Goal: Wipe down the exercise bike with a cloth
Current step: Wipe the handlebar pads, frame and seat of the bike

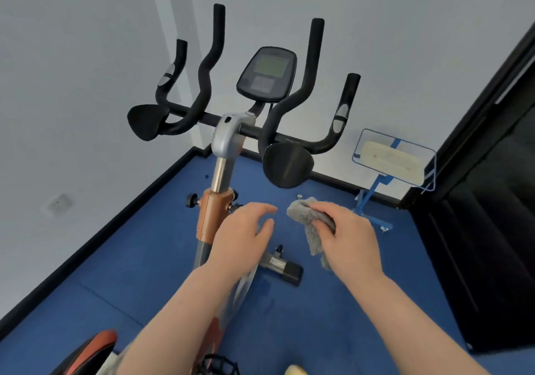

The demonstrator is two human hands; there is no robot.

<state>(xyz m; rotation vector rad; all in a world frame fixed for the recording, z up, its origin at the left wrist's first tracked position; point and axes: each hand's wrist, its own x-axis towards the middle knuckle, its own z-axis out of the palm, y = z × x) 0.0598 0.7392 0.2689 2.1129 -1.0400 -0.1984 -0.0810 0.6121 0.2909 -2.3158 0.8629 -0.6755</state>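
The exercise bike point(228, 140) stands in front of me, with black handlebars, two round elbow pads, a grey console point(267, 73) and an orange-and-silver stem. A fluffy grey cloth point(311, 218) is gripped in my right hand point(347, 238), held in the air to the right of the stem, below the right pad. My left hand point(243, 235) hovers beside it with fingers relaxed and spread, holding nothing, just in front of the orange part of the stem. Neither hand touches the bike.
Blue floor lies underneath, with white walls meeting in a corner behind the bike. A blue-framed flat mop point(390, 163) leans on the right wall. A dark doorway point(492, 201) is at the far right. The orange-black saddle point(86, 351) is at bottom left.
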